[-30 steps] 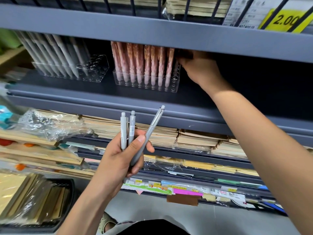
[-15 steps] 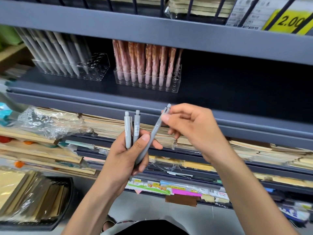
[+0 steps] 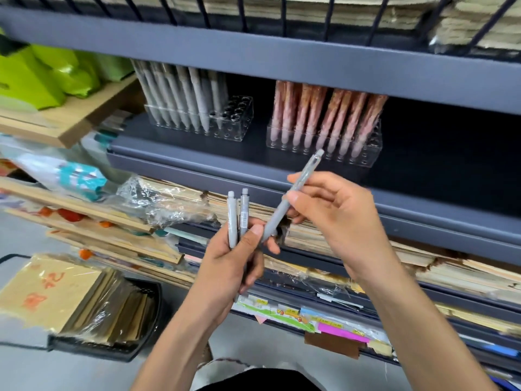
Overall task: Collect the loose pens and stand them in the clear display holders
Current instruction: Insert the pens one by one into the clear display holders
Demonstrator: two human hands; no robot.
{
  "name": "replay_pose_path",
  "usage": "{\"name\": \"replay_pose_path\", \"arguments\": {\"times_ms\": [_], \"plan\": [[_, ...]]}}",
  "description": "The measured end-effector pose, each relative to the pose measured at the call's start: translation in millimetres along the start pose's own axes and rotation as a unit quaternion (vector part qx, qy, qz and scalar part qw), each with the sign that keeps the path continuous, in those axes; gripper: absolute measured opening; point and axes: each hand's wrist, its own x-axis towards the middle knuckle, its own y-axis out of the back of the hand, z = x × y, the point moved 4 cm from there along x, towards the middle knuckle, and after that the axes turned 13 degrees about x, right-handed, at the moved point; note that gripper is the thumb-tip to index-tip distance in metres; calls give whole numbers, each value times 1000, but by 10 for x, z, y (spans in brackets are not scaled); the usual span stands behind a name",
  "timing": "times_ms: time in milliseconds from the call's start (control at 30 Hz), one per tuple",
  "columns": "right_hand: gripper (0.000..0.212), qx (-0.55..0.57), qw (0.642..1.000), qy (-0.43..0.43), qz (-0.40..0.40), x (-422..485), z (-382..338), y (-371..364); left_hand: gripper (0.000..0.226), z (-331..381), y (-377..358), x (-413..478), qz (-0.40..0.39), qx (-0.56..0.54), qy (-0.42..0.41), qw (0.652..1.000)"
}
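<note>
- Three loose grey pens are in my hands, low in front of the shelf [image 3: 183, 155].
- My left hand [image 3: 234, 266] grips two grey pens [image 3: 231, 218] side by side, upright with clicker ends up. My thumb is curled across the barrels.
- My right hand [image 3: 341, 221] pinches the third grey pen [image 3: 296, 193] mid-barrel between thumb and fingers.
- That pen is tilted, with its clicker end up and to the right. Its lower end is just beside my left thumb; I cannot tell if they touch.
- The left clear holder [image 3: 241, 117] stands on the shelf. Stocked grey pens [image 3: 183, 94] fill its left part, and open holes show on its right part.
- The right clear holder [image 3: 366, 156] is on the same shelf, near the left one but apart from it, and is packed with pink-brown pens [image 3: 310, 114].
- In view, the tilted pen's top end overlaps the front of the right holder.
- Paper stacks [image 3: 465, 272] lie on the rack below the shelf.
- Green bags [image 3: 42, 77] are at upper left.
- A black basket [image 3: 141, 348] of wrapped brown packs is at lower left.
</note>
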Motion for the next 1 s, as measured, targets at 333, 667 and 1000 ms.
{"name": "replay_pose_path", "arguments": {"times_ms": [333,667,1000], "plan": [[11,-116,978,112,130,560,-244,-701,25,65,994,211,8,-81,48,995],[13,-315,898,210,225,1085,-166,-1273,37,139,1651,429,-37,-65,24,997],[34,-560,800,86,198,1521,-194,-1462,25,118,1978,610,-69,-39,10,997]]}}
